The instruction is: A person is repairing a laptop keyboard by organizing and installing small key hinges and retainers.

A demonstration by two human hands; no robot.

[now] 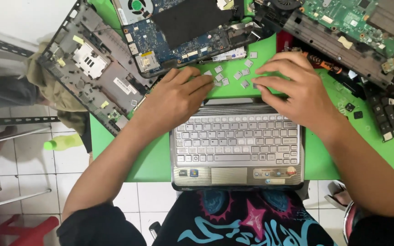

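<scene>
A silver laptop base with a white keyboard [235, 141] lies on the green table [156, 159] in front of me. Behind its top edge several loose white keycaps [233, 75] are scattered on the green surface. My left hand [174, 98] rests palm down at the laptop's upper left corner, its fingertips touching the keycaps nearest it. My right hand [292, 86] hovers over the upper right corner, fingers spread and reaching left onto the keycaps. Neither hand is closed around anything.
A grey laptop chassis [94, 68] lies at the back left, a blue motherboard [174, 32] at the back centre, and a green circuit board in a dark frame [352, 27] at the back right. Black keys [391, 114] sit at the right edge. White tiled floor lies to the left.
</scene>
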